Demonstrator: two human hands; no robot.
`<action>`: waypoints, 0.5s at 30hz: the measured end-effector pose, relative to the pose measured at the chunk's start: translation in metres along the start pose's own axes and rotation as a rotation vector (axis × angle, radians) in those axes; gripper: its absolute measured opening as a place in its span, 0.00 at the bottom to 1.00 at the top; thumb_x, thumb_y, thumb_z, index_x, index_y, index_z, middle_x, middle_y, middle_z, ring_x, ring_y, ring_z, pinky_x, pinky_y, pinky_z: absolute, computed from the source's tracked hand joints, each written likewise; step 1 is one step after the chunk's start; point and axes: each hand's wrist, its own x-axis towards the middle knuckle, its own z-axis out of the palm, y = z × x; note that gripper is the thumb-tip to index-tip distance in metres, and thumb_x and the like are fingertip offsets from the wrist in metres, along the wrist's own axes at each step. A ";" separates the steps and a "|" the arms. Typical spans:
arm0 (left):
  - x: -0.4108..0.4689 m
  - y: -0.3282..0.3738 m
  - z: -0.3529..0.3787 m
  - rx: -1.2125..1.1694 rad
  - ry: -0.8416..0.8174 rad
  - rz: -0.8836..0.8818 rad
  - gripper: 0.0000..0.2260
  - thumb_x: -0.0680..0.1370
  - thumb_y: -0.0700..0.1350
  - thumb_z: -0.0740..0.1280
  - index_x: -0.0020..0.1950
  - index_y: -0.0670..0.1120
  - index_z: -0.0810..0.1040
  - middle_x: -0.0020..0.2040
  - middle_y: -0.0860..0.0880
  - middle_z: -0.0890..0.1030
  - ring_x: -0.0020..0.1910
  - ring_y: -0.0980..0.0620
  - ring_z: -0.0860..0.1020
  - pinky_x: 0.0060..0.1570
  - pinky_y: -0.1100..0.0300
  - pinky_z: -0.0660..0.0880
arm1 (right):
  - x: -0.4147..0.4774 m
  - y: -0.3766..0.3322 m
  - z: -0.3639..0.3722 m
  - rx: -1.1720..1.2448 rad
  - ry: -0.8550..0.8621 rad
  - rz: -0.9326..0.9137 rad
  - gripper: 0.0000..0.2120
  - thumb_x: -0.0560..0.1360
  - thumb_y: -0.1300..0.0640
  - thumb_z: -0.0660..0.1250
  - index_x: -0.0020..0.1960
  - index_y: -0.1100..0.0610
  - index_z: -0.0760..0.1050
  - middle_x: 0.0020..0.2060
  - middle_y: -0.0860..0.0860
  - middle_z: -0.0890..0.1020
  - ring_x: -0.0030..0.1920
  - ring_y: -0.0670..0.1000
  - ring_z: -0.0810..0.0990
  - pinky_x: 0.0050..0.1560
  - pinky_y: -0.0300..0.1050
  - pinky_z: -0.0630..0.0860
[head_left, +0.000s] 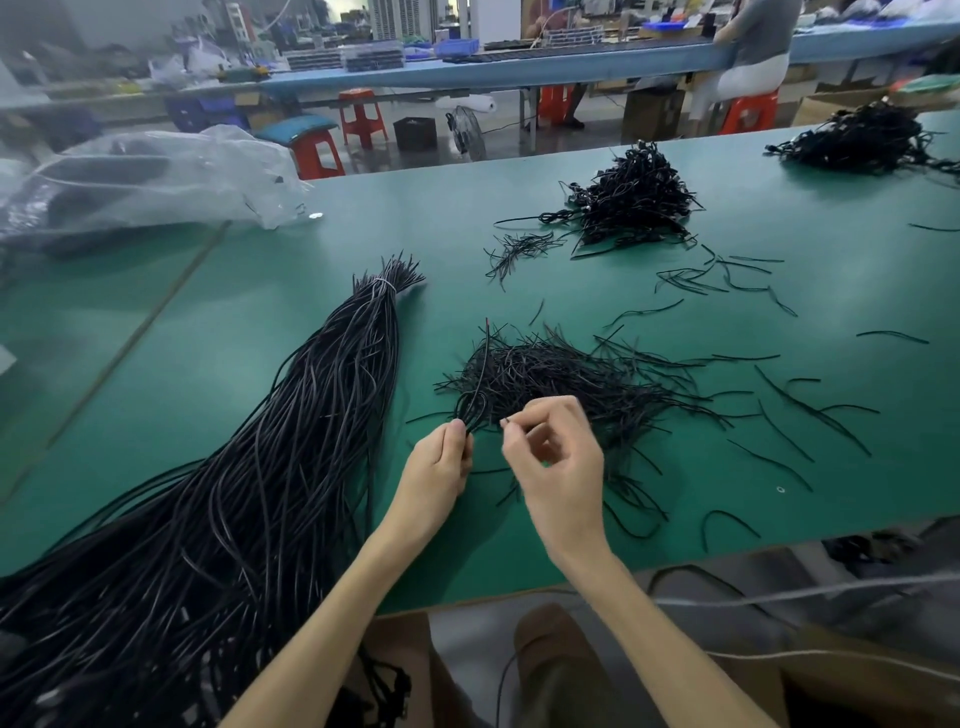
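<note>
Risk first: the folded cable (480, 374) could spring out of its loop if the pinch slackens, and the heap of short ties (571, 379) just behind could snag it and drag strands along. The left hand (441, 462) pinches the cable's bend between thumb and fingertips, low over the bench (883, 493), the free end standing up over the heap. The right hand (556, 462), fingers curled narrow, nips something thin just beside it, probably a tie (506, 422), though it's too small to be sure. The long bundle (291, 441) lies to the left, untouched.
</note>
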 end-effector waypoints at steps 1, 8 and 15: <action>0.000 0.000 0.000 -0.005 -0.001 0.005 0.18 0.88 0.48 0.53 0.39 0.47 0.67 0.27 0.57 0.66 0.24 0.58 0.61 0.24 0.67 0.59 | -0.003 0.001 0.003 -0.029 -0.046 0.003 0.07 0.75 0.58 0.70 0.40 0.50 0.76 0.43 0.45 0.77 0.37 0.48 0.77 0.39 0.37 0.72; -0.003 0.003 -0.002 -0.092 -0.031 -0.024 0.17 0.88 0.50 0.53 0.42 0.45 0.68 0.29 0.57 0.65 0.26 0.59 0.60 0.24 0.68 0.60 | -0.005 0.014 0.007 -0.110 -0.133 0.267 0.09 0.75 0.60 0.71 0.37 0.52 0.74 0.40 0.51 0.77 0.38 0.51 0.76 0.42 0.48 0.75; -0.007 0.006 -0.003 -0.127 -0.039 -0.019 0.19 0.88 0.54 0.53 0.42 0.45 0.67 0.29 0.57 0.64 0.26 0.58 0.60 0.24 0.68 0.59 | -0.006 0.014 0.009 -0.110 -0.202 0.307 0.09 0.74 0.60 0.70 0.37 0.53 0.73 0.39 0.52 0.77 0.35 0.46 0.73 0.39 0.41 0.72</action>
